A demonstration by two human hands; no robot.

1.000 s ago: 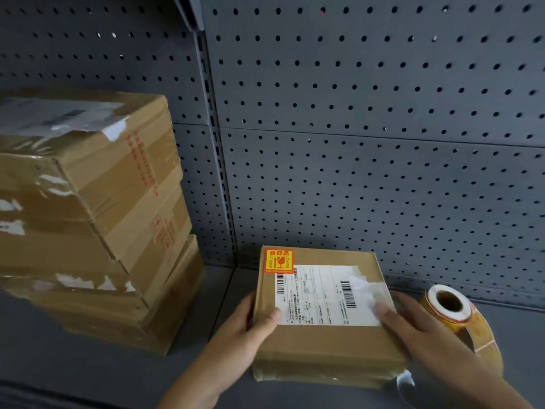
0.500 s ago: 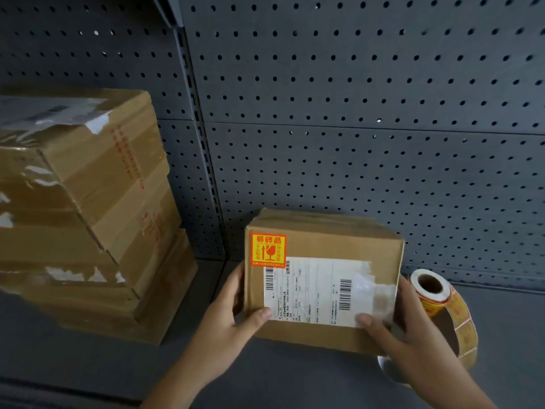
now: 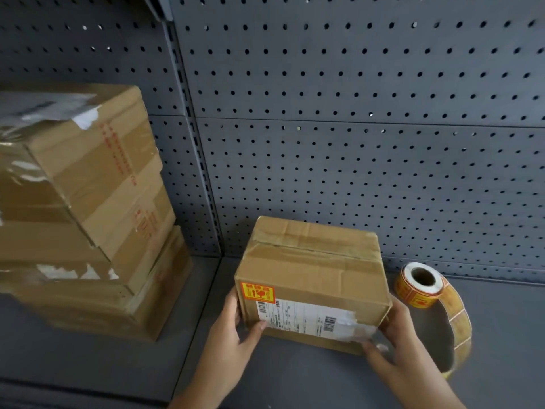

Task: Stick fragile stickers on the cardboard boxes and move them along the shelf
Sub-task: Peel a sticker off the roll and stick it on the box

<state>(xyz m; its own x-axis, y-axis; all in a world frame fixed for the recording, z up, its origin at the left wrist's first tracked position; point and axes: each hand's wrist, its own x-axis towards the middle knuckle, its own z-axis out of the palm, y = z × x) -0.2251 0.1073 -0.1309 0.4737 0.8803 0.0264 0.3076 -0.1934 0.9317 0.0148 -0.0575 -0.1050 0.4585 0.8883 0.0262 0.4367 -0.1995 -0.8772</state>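
Note:
A small cardboard box stands on the grey shelf, its taped face up. The near face carries a white shipping label and an orange fragile sticker at its top left corner. My left hand grips the box's left edge, thumb on the label. My right hand grips the right edge, thumb under the lower right corner. A roll of orange fragile stickers lies right of the box, with a loose strip curling toward me.
A stack of larger taped cardboard boxes fills the left of the shelf. Grey pegboard forms the back wall, with an upright post between its panels. The shelf's front edge runs along the bottom left.
The box has been tipped from lying flat, label up, onto its side, so the label now faces me. Both hands stayed on its left and right edges.

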